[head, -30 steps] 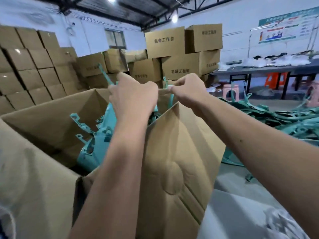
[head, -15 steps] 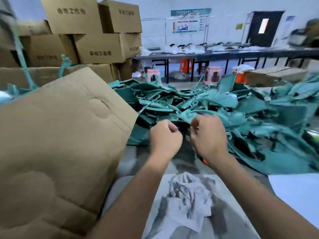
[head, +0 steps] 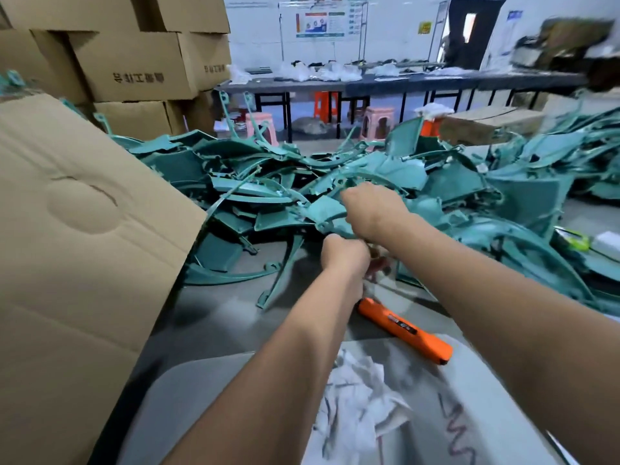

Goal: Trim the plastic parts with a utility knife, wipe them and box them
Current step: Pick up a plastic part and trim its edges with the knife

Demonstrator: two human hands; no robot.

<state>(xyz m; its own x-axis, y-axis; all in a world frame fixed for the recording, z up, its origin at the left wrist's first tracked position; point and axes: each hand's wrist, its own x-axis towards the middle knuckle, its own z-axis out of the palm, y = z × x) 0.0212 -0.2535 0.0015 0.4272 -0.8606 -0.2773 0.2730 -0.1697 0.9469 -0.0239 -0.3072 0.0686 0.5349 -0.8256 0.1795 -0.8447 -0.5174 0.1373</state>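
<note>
now fetching next piece from teal plastic parts heap (head: 369, 182). right hand (head: 372, 209) curled round edge of one part at near side of heap; left hand (head: 345, 255) fisted just below, what it pinches hidden. orange utility knife (head: 406, 330) lies untouched on table, crumpled wipe (head: 355, 404) nearer, box flap (head: 84, 213) left. next, likely: lift part free, take knife.

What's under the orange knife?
The orange utility knife lies on the dark grey table, its near end on the edge of a light grey board. Its far tip is hidden behind the left forearm, so what's beneath there can't be seen.
</note>
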